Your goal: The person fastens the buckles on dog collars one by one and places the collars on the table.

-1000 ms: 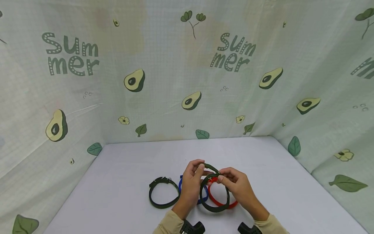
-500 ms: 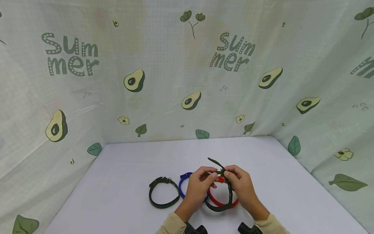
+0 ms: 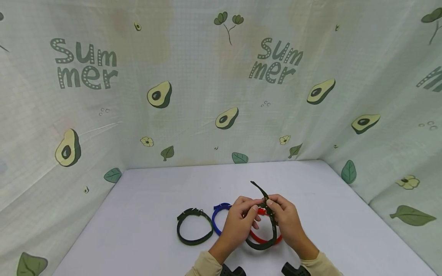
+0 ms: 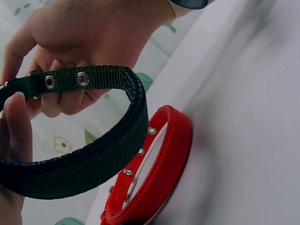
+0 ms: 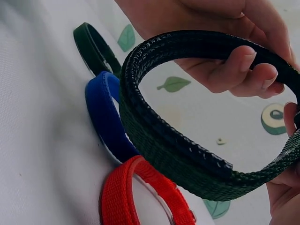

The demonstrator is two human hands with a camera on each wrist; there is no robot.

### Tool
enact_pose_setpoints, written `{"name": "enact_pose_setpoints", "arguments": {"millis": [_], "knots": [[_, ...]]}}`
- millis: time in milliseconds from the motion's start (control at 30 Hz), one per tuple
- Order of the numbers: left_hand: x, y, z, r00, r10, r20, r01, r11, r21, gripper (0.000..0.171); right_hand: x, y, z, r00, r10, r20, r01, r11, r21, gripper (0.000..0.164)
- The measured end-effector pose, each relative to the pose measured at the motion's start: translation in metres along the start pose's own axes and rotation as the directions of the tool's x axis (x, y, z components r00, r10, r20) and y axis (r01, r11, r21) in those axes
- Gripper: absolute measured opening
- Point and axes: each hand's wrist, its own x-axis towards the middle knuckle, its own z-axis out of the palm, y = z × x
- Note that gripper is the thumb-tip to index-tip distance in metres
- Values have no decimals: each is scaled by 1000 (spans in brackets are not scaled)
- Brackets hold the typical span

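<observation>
A dark green dog collar (image 3: 260,245) hangs in a loop between my two hands, just above the table, its loose strap end sticking up. My left hand (image 3: 237,220) pinches it on the left near the buckle. On the other side, my right hand (image 3: 286,220) grips the strap between thumb and fingers. Metal eyelets show along the green strap (image 4: 65,79) in the left wrist view; fingers cover most of the buckle. The right wrist view shows the collar's dark lining (image 5: 140,86) and woven outer face.
Behind the held collar lies a red collar (image 3: 253,237). A blue collar (image 3: 215,222), partly hidden by my left hand, is to its left. Farther left rests another dark green collar (image 3: 190,243). The white table (image 3: 155,199) meets a printed cloth backdrop (image 3: 193,126).
My left hand has moved right, closer to the right hand. The collar's strap end has come free of the left fingers and now points upward, with the loop shifted slightly right.
</observation>
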Motion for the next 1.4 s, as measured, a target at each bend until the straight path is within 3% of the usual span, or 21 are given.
{"name": "enact_pose_setpoints", "arguments": {"millis": [500, 733, 1000, 1233, 1400], "knots": [[0, -2, 0, 999, -54, 0, 54, 999, 5, 25, 0, 0, 1, 1000, -2, 18, 1, 999, 45, 22], [-1, -4, 1, 1000, -18, -1, 18, 1000, 19, 24, 0, 0, 1, 999, 4, 36, -6, 999, 48, 21], [-2, -4, 2, 999, 14, -30, -12, 999, 45, 22, 0, 3, 0, 997, -54, 57, 54, 999, -2, 23], [0, -5, -1, 999, 1, -39, 2, 997, 74, 18, 1, 10, -1, 993, -101, 65, 104, 993, -56, 27], [0, -3, -4, 997, -38, -64, 41, 998, 45, 19, 1, 10, -1, 990, -116, 75, 121, 991, -57, 25]]}}
